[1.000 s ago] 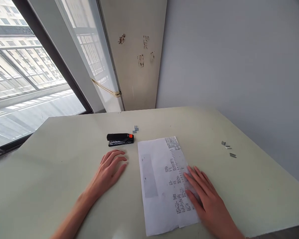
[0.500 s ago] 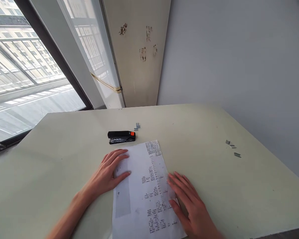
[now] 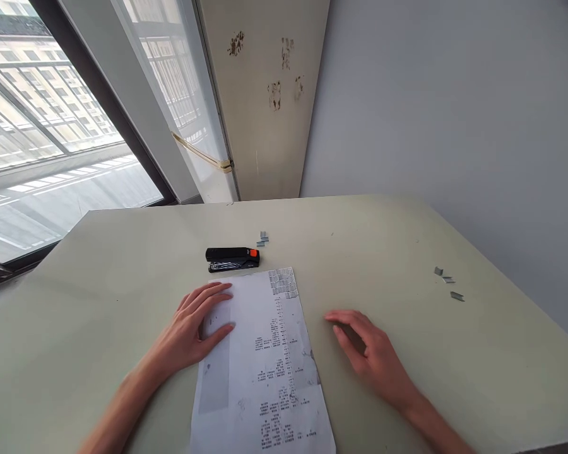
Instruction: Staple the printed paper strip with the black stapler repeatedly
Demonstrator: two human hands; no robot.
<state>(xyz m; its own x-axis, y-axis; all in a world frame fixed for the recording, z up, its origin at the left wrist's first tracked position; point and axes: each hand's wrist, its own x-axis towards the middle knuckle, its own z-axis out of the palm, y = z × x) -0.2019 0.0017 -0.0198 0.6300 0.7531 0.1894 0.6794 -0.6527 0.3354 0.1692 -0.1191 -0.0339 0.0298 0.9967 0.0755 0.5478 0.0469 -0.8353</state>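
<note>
The printed paper (image 3: 250, 372) lies flat on the counter (image 3: 99, 328), near and slightly left of centre, its near end cut off by the bottom of the view. The left hand (image 3: 189, 328) rests over its far left edge, fingers spread and open, thumb on the sheet. Right of the paper and apart from it, the right hand (image 3: 366, 347) is open too, its fingers loosely bent and the thumb parted from them. Just beyond the paper's far edge lies a black stapler (image 3: 233, 260) with an orange patch; small staple strips (image 3: 264, 239) lie just beyond its right end. More metal pieces (image 3: 457, 296) lie far right.
</note>
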